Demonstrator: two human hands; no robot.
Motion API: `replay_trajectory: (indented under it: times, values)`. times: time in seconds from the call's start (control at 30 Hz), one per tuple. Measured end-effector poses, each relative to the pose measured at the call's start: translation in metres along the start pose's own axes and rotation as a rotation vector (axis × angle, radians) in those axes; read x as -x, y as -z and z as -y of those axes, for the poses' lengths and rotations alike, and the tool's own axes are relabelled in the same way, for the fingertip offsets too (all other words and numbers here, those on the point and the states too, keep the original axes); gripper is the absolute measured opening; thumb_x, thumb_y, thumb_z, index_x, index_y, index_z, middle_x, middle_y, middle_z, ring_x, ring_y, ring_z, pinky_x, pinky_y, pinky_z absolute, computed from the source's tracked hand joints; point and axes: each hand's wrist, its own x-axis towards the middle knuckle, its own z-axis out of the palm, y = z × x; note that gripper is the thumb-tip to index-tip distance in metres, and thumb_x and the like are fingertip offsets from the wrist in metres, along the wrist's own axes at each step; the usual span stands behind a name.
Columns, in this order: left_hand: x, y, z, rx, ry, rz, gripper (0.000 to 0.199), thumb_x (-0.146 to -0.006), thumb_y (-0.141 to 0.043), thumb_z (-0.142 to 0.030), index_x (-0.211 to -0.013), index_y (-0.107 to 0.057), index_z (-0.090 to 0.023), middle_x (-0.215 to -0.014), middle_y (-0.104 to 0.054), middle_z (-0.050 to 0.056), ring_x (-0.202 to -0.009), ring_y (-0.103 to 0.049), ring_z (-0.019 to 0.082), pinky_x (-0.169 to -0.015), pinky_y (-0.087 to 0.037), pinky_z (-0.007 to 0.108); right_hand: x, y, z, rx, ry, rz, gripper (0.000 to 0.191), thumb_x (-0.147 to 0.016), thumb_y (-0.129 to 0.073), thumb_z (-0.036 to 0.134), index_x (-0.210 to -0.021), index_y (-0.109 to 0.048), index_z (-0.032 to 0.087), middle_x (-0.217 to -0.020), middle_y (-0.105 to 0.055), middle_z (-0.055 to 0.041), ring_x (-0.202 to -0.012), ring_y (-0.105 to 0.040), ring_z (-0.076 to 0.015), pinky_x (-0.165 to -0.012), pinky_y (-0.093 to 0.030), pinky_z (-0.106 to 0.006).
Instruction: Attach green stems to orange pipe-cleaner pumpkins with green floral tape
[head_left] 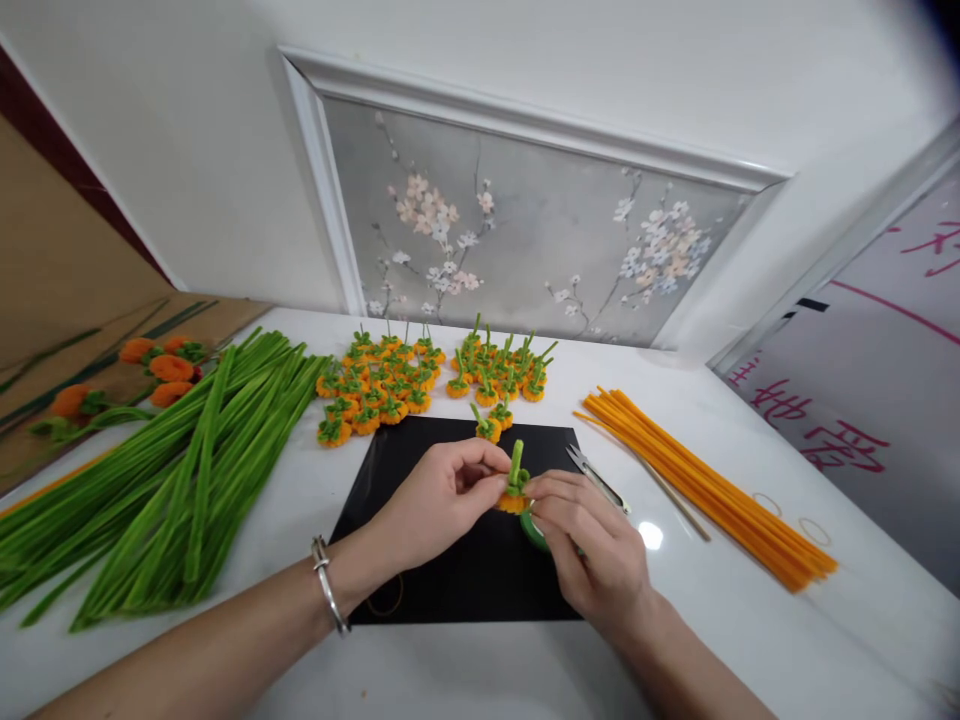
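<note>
Over a black mat [450,580], a small orange pipe-cleaner persimmon [514,500] with a green leafy top and upright stem is held between my two hands. My left hand [442,495], with a silver bangle at its wrist, pinches it from the left. From the right, the fingers of my right hand [592,540] close on its edge. Partly hidden behind the right hand lies a roll of green tape [532,532]. A pair of thread snips [598,478] rests at the mat's right edge, close to that hand.
Finished orange-and-green pieces [382,380] stand in groups at the back. Long green pipe cleaners [202,480] are heaped left, beside larger orange pieces [171,368]. Orange pipe cleaners [712,490] and a thin stick [679,500] lie right. A framed floral panel [525,220] is behind.
</note>
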Motion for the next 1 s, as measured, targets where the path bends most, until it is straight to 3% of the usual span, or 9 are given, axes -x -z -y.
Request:
replay_trajectory:
  times: [0.2,0.37,0.53,0.67,0.8,1.0]
  values:
    - [0.001,-0.003,0.001,0.199,0.139,-0.05,0.015,-0.075,-0.062,-0.025,-0.079,-0.061,-0.011,-0.076,-0.06,0.003,-0.07,-0.056,0.014,-0.069,-0.048,0.028,-0.003,-0.002,0.002,-0.021,-0.045,-0.022,0.028,-0.081,-0.052,-0.007,-0.097,-0.061,0.014,-0.096,-0.066,-0.0124,-0.094,-0.062,-0.0204,-0.082,-0.056,-0.038]
    - [0.002,-0.006,0.002,0.289,0.096,-0.076,0.009,-0.075,-0.062,-0.02,-0.081,-0.06,-0.014,-0.079,-0.058,0.0,-0.07,-0.053,0.011,-0.064,-0.047,0.023,-0.004,-0.004,0.006,-0.047,-0.119,-0.047,0.025,-0.084,-0.05,-0.003,-0.093,-0.061,0.017,-0.092,-0.067,-0.009,-0.09,-0.064,-0.0187,-0.079,-0.056,-0.034]
    - [0.003,-0.002,-0.001,0.222,0.098,0.036,0.011,-0.079,-0.058,-0.02,-0.081,-0.065,-0.011,-0.079,-0.06,0.003,-0.071,-0.053,0.012,-0.066,-0.046,0.024,0.0,-0.001,0.005,-0.148,-0.322,-0.026,0.018,-0.088,-0.05,0.005,-0.089,-0.059,0.02,-0.093,-0.066,-0.0051,-0.089,-0.063,-0.0159,-0.077,-0.053,-0.029]
    - [0.003,0.002,-0.003,0.084,-0.01,0.1,0.016,-0.081,-0.054,-0.017,-0.085,-0.068,-0.012,-0.088,-0.061,0.004,-0.076,-0.054,0.013,-0.068,-0.044,0.024,0.001,0.006,0.003,-0.175,-0.476,-0.045,0.013,-0.091,-0.051,0.012,-0.09,-0.059,0.022,-0.087,-0.064,-0.0023,-0.079,-0.06,-0.0133,-0.067,-0.05,-0.025]
    - [0.002,0.0,-0.002,-0.017,-0.07,0.111,0.019,-0.081,-0.051,-0.015,-0.087,-0.07,-0.013,-0.093,-0.062,0.005,-0.08,-0.055,0.015,-0.069,-0.043,0.025,-0.003,0.006,0.006,-0.086,-0.451,-0.021,0.012,-0.089,-0.052,0.012,-0.083,-0.059,0.02,-0.076,-0.059,-0.0009,-0.069,-0.056,-0.0123,-0.061,-0.046,-0.024]
    - [0.004,-0.003,-0.003,-0.107,-0.096,0.11,0.021,-0.081,-0.051,-0.015,-0.086,-0.071,-0.014,-0.095,-0.062,0.006,-0.076,-0.055,0.014,-0.064,-0.042,0.024,-0.007,0.004,0.011,0.026,-0.394,-0.043,0.013,-0.089,-0.051,0.01,-0.084,-0.061,0.018,-0.075,-0.059,-0.0026,-0.068,-0.057,-0.0128,-0.059,-0.047,-0.024]
